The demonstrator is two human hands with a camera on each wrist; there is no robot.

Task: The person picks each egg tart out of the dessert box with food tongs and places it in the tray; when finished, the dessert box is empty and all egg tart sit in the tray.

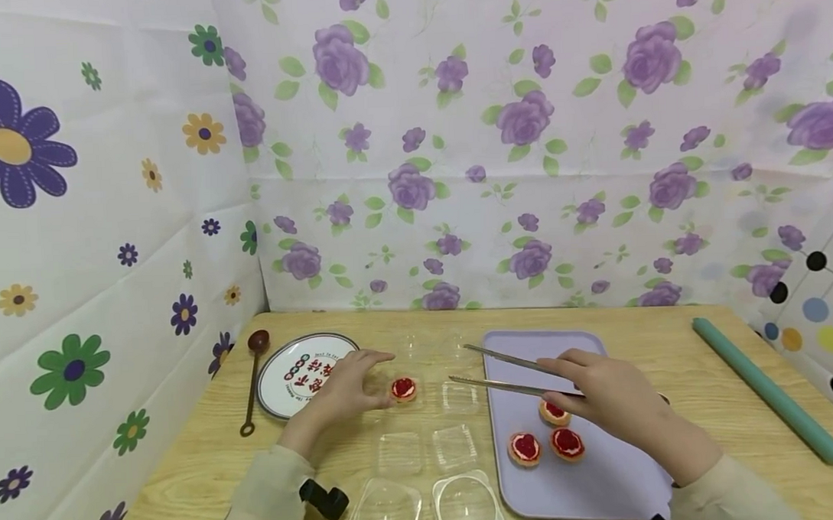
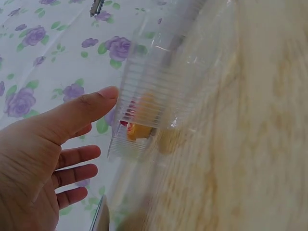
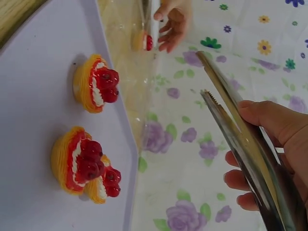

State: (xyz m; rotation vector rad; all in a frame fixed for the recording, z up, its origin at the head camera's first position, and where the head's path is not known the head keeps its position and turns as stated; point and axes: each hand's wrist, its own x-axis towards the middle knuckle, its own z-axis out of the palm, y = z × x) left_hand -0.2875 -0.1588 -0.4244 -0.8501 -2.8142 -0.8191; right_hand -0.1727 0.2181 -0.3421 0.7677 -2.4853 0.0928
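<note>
My right hand (image 1: 610,395) grips a pair of metal tongs (image 3: 240,127) over the lilac tray (image 1: 583,491). The tongs' arms stand apart with nothing between their tips. Three tarts topped with red fruit, such as the front-left tart (image 1: 525,448), sit on the tray below. Left of the tray, one more tart (image 1: 403,390) stands inside a clear plastic box (image 2: 144,91). My left hand (image 1: 341,389) is beside that box with fingers spread, holding nothing. In the left wrist view its thumb (image 2: 108,93) is at the box's edge; whether it touches I cannot tell.
Several clear plastic boxes, such as a square box (image 1: 399,452) and an opened one (image 1: 384,510), stand between the hands. A plate with red lettering (image 1: 283,372) and a brown ladle (image 1: 253,373) lie left. A green roll (image 1: 768,389) lies far right. Flowered cloth (image 1: 453,136) hangs behind.
</note>
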